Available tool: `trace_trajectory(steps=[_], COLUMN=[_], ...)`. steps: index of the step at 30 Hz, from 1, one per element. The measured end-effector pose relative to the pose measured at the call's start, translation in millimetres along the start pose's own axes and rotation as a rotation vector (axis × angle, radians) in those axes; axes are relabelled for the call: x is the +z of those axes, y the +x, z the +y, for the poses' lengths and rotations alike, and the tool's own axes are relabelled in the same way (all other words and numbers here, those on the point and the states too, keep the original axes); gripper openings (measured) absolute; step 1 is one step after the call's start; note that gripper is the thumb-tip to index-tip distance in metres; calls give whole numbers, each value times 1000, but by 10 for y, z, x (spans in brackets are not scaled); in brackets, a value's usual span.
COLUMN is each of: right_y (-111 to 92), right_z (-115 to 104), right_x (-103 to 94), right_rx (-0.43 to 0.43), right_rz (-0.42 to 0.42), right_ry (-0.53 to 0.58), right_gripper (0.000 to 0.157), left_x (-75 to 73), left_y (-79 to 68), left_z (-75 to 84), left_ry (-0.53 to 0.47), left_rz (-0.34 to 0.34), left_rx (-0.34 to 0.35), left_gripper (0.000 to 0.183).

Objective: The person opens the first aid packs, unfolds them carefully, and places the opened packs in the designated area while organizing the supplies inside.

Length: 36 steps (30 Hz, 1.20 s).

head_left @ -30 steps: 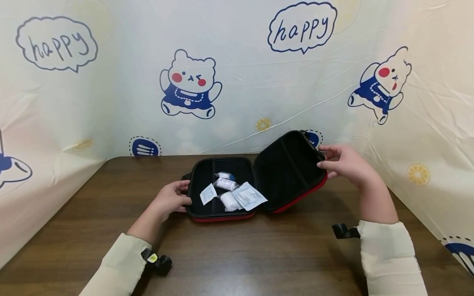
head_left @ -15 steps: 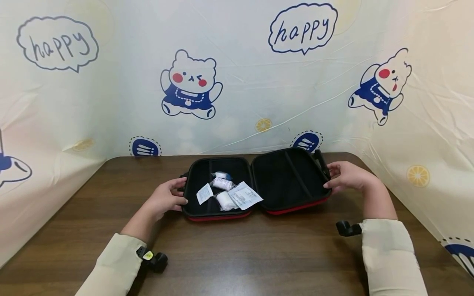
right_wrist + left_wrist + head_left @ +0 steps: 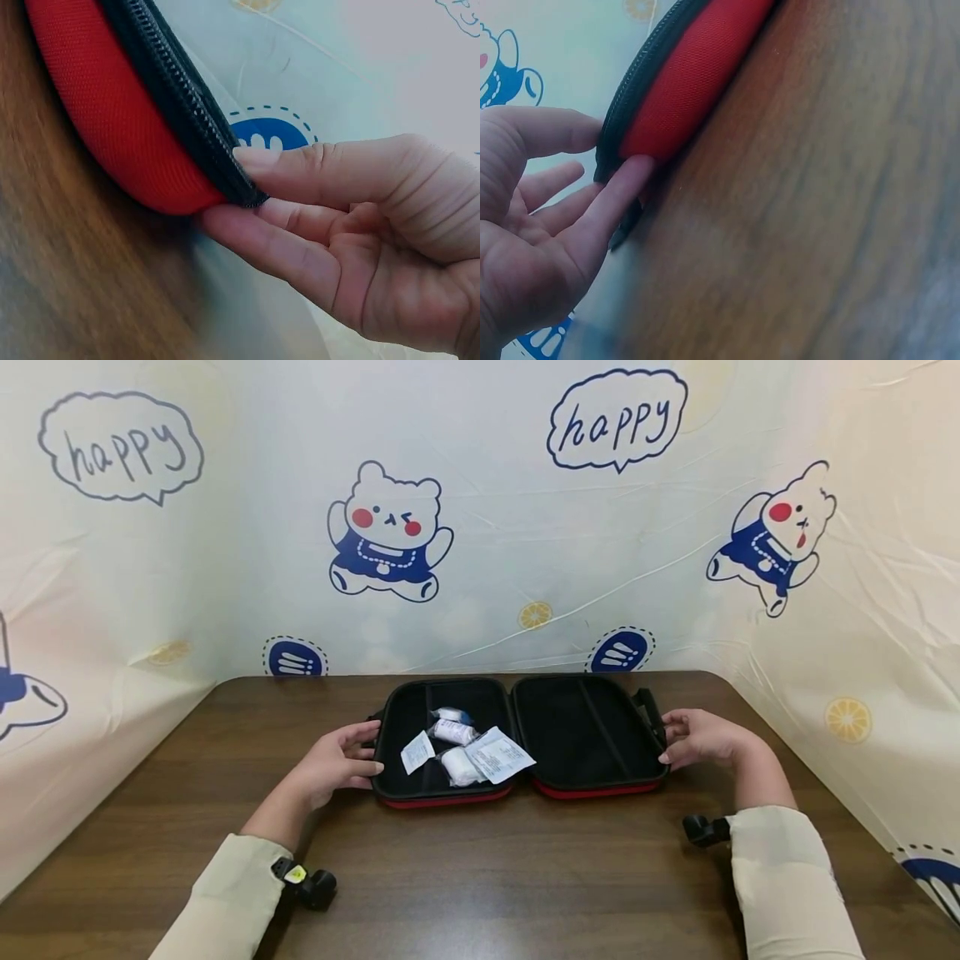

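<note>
A red zippered case [image 3: 442,800] with black lining lies spread wide on the table, its two halves side by side. Its left half holds a white paper packet [image 3: 501,755], a smaller packet [image 3: 417,752] and several wrapped white rolls [image 3: 454,732]. The lid half [image 3: 577,735] on the right has only a strap across it. My left hand [image 3: 337,762] grips the left edge, fingertips at the zipper and red side [image 3: 694,82] in the left wrist view. My right hand [image 3: 701,742] pinches the lid's outer corner, thumb on the zipper [image 3: 187,97] and a finger beneath in the right wrist view.
The brown wooden table [image 3: 495,877] extends in front of the case. Close behind stands a printed curtain [image 3: 495,527] with cartoon bears, which also runs along both sides. A black handle [image 3: 649,714] sticks up at the lid's right edge.
The lid half has come down from a raised tilt to lie nearly flat, my right hand lowering with it. The case and my left hand have shifted slightly left.
</note>
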State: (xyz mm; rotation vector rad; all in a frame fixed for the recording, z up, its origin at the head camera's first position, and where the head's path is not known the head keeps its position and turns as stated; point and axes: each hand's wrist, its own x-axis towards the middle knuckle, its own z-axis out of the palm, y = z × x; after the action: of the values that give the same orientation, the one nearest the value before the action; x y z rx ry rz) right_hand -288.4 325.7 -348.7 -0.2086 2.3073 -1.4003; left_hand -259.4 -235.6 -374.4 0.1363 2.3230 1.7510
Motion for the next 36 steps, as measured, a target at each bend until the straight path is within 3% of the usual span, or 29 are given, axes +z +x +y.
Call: trace_trajectory(steps=[7, 21, 25, 31, 36], right_y=[-10, -107, -110, -57, -18], right_z=[15, -272, -384, -602, -733], right_x=[-4, 54, 114, 293, 455], right_rx=[16, 16, -26, -152, -204], right_rz=[-2, 197, 236, 243, 225], right_ry=[8, -348, -410, -405, -371], right_gripper=[86, 63, 57, 51, 47], left_x=[7, 38, 43, 41, 45], left_y=[-6, -43, -48, -49, -57], left_z=[-3, 48, 65, 67, 78], left_ry=[-1, 22, 24, 22, 25], left_rz=[5, -18, -17, -17, -15], left_rx=[-9, -39, -56, -54, -52], left_gripper=[76, 80, 81, 81, 80])
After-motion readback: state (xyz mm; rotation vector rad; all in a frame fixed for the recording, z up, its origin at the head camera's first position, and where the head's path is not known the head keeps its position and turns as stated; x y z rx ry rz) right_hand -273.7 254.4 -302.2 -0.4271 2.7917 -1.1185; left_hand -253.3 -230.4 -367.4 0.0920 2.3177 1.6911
